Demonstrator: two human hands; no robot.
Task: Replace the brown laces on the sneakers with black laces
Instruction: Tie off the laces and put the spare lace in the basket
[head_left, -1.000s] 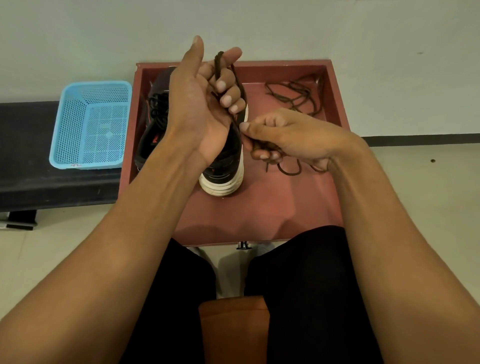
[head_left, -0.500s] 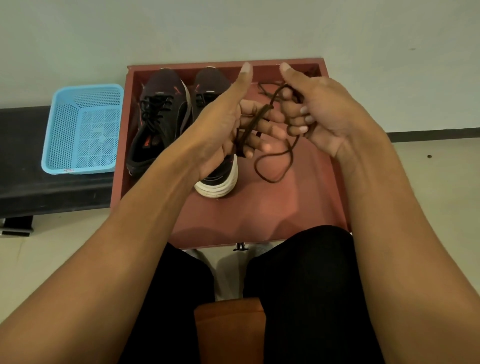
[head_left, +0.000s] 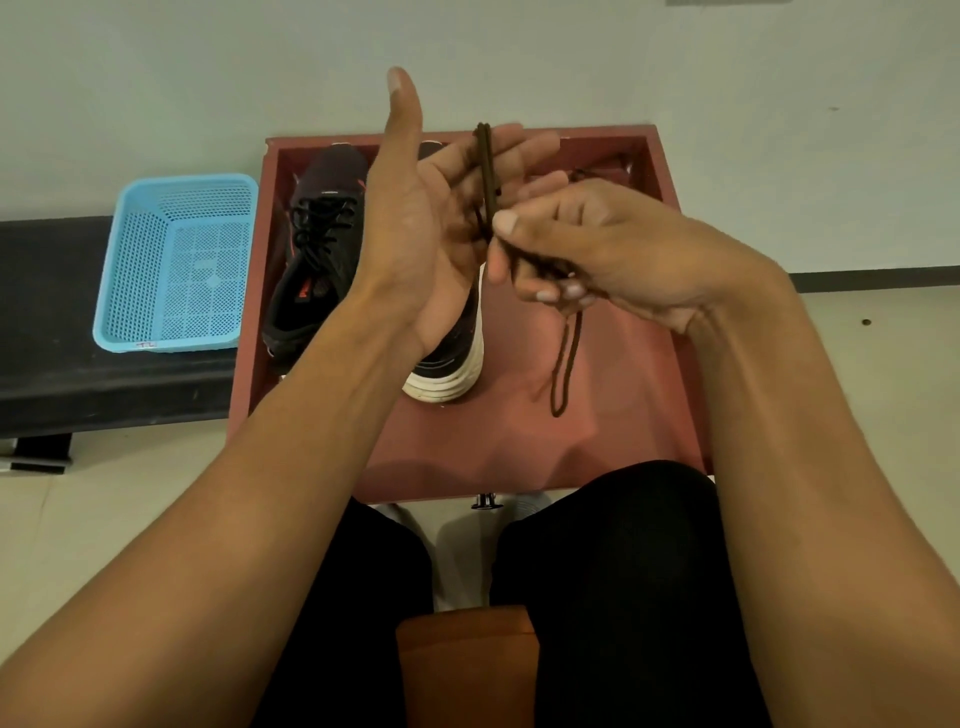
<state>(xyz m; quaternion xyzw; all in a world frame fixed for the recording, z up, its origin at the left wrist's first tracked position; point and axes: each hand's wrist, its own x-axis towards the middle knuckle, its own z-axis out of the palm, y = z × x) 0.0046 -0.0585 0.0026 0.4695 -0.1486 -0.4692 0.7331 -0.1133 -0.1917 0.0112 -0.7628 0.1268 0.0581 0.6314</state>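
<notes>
Right hand (head_left: 597, 254) pinches the brown lace (head_left: 485, 171) between thumb and fingers. Left hand (head_left: 415, 234) is flat, thumb up, fingers near straight, with the lace looped over them and nothing gripped. Lace tail hangs over the red tray (head_left: 519, 441), beside the white-soled sneaker (head_left: 452, 364). Risk: the coil slides off the straight fingers if the pinch slackens, or the hanging loop snags that sneaker. Black-laced sneaker (head_left: 317, 249) looks done. Writing: orange mark on it and red scribble on the blue basket (head_left: 171, 270), both unreadable

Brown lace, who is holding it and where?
The brown lace hangs over the fingers of the left hand; the right hand pinches it just below, a loop dangling.
</notes>
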